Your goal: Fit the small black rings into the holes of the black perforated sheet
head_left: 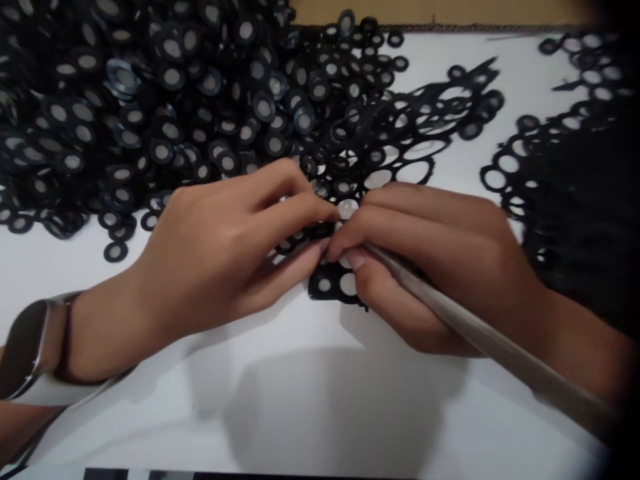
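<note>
The left hand (220, 247) and right hand (435, 253) meet near the middle of the white surface (330, 413), over a black perforated piece (323, 272). That piece lies flat, partly covered by the fingers, with pale round spots showing in it. The right hand's grip is pressed together on a long grey tool (470, 323), which slants from the fingertips toward the near right corner. The left hand's thumb and index finger are close together at the piece; whether they pinch part of it cannot be told. A watch (23, 343) is on the left wrist. A large heap of black rings (150, 120) with grey centres covers the far left of the surface. A tangled black web (415, 120) of ring-shaped openings lies just beyond the hands, and a dark mass of similar webbing (590, 193) lies along the right edge. Brown cardboard (410, 12) runs along the far edge.
</note>
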Tool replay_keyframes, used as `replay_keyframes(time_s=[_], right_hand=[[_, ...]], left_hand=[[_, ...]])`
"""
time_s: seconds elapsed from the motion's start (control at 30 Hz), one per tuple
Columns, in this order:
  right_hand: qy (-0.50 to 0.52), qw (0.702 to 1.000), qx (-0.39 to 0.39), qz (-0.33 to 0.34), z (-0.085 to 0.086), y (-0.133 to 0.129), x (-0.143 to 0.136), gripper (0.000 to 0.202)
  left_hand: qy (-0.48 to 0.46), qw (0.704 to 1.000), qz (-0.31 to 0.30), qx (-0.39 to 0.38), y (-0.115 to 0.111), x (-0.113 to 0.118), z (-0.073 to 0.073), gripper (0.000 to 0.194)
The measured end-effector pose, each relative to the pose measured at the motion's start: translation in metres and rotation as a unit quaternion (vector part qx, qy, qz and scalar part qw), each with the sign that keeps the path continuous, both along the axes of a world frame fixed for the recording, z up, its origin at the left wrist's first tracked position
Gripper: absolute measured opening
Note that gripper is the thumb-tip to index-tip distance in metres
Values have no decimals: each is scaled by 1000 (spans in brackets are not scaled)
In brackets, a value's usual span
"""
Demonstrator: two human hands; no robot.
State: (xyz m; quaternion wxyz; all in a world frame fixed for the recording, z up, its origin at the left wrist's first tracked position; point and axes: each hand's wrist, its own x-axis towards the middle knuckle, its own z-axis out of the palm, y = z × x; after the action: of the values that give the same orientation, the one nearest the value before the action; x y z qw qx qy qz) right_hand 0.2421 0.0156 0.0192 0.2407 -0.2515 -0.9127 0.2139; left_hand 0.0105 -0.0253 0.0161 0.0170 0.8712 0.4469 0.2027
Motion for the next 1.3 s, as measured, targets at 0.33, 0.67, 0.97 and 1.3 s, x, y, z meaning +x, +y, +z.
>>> replay_keyframes(time_s=[0.33, 0.67, 0.97, 1.3], right_hand=[[62, 996, -61, 22, -2, 5, 5, 18], [99, 990, -98, 25, -4, 7, 3, 19], [83, 991, -100, 29, 1, 9, 0, 19], [77, 992, -95, 26, 3, 9, -1, 21]], left_hand=[[-48, 998, -1, -32, 2, 1, 1, 20], [-71, 996, 4, -48, 2, 2, -2, 19], [-69, 997, 14, -31, 0, 2, -2, 18], [-72, 997, 11, -22, 0, 1, -4, 19]])
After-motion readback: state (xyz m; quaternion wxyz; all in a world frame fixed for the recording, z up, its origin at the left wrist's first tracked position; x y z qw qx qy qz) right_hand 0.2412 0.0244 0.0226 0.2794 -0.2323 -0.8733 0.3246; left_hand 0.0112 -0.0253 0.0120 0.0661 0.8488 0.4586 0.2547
